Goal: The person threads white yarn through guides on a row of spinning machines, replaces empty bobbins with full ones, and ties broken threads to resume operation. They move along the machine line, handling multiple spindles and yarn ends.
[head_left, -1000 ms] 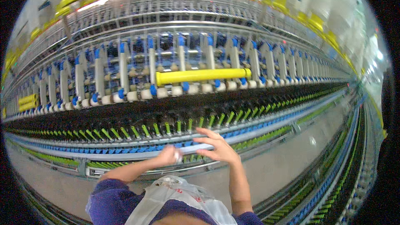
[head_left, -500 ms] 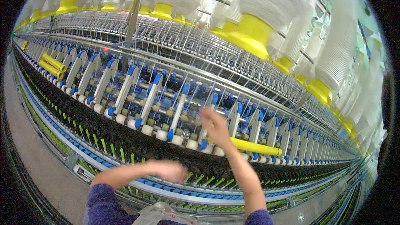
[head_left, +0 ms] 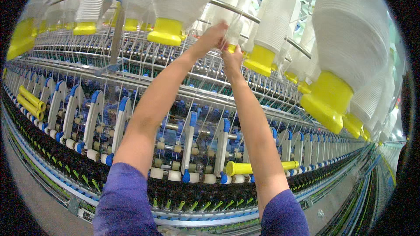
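Note:
Both my arms reach up to a slim hanging bobbin wound with white roving, which has a yellow lower end. My right hand is closed round that yellow end from below. Beside the bobbin, to its left, is my left hand; its fingers are blurred and partly hidden, so their grip does not show. Below, an empty yellow tube lies across the white rollers of the spinning frame, partly covered by my right forearm.
Large white roving bobbins with yellow bases hang close on the right, others on the left. Two yellow tubes lie on the machine at far left. Grey arms with blue tips line the frame above green spindles.
Both hands have risen from the rollers and spindles to the hanging bobbin. The view has tilted upward and shifted. The yellow tube still lies on the rollers.

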### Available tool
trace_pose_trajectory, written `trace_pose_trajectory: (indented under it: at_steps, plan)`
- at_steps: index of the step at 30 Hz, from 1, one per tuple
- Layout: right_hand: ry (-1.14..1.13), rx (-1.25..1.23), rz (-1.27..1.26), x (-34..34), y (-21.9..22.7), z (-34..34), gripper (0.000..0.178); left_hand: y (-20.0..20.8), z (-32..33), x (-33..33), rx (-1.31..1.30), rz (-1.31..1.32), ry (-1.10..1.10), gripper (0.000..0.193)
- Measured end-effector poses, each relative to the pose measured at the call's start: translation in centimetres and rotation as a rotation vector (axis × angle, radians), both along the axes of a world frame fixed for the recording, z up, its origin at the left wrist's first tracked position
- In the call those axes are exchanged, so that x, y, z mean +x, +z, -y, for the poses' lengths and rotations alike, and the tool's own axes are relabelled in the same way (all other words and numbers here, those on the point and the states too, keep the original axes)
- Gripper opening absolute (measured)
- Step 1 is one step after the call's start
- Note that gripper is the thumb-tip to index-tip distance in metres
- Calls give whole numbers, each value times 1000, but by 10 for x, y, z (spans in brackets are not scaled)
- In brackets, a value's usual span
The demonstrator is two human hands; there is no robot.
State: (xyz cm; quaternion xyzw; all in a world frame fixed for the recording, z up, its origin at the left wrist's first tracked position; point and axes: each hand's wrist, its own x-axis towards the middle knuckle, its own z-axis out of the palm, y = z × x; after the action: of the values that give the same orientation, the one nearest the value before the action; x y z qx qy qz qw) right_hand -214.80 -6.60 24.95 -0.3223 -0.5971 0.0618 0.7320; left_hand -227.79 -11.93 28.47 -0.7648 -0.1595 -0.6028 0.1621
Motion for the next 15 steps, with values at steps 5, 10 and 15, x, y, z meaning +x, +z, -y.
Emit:
trace_pose_trajectory:
  at_steps: [5,10,15]
  plan:
    - [218,-17,108,13,17,-4,31,-103,-5,-4,-504,-158,573,17]
    - [812,-343,-129,-1,-39,77,26,-119,-19,-35,-509,7,540,22]
    - [579,-748,305,18,-252,249,44,-171,100,-6,-914,512,-950,30]
